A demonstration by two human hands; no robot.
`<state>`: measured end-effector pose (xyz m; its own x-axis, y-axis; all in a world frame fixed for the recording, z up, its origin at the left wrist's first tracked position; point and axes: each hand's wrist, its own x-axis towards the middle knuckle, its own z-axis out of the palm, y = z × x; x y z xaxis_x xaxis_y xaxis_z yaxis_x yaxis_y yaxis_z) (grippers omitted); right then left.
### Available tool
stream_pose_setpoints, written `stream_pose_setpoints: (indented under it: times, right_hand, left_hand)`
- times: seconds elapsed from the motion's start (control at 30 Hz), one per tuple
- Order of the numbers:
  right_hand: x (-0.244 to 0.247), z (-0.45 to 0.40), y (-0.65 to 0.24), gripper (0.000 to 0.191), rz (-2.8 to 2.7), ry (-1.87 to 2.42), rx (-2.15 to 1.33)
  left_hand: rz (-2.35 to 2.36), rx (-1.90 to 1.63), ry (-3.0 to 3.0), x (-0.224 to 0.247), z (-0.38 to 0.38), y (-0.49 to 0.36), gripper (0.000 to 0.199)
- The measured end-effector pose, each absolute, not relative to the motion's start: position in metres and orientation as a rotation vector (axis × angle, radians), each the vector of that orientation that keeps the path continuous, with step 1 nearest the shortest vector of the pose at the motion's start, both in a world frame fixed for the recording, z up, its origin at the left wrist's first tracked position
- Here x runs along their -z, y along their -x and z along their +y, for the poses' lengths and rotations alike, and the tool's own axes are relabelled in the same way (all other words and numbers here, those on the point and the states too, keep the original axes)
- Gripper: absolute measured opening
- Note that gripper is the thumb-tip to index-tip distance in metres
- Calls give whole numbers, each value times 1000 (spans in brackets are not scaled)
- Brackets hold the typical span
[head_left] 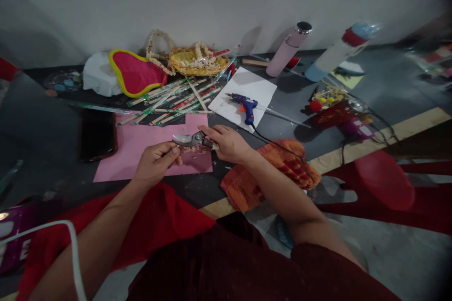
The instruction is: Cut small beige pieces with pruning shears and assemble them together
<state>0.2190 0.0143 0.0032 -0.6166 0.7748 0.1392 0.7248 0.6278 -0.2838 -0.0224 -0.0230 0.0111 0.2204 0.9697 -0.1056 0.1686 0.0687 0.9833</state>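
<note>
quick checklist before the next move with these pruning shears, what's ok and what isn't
1. Pruning shears gripped by the right hand: ok.
2. Left hand well clear of the blade: not ok, its fingertips are right beside it.
3. A piece held in the left hand: cannot tell, the fingers hide it.
4. Small cut bits on the pink paper: ok, they lie under the hands.
5. Glue gun out of the way: ok, it lies on the white sheet beyond the hands.
6. Glue gun cool: cannot tell.
</note>
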Motion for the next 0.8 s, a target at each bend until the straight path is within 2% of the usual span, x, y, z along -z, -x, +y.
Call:
stream_pose_setpoints:
  times: [0.3,0.47,0.6,0.8]
  right_hand:
    - [-2,9,-212,59,-2584,1351,-222]
    - [-2,19,-219,65,-2630,1204,-240]
    - [-7,24,-231,66,-2640,1100,-277]
    - [-8,34,-252,64,-2346,1494,-212]
  left_hand:
    - [1348,-977,-1410,-13,-25,18,25]
    - [1345,-963,-1462,-11,-26,16,23]
    - [1216,-955,-1275,-6,-25,19,26]
    - [1146,-1227,-966,-11,-20,18,24]
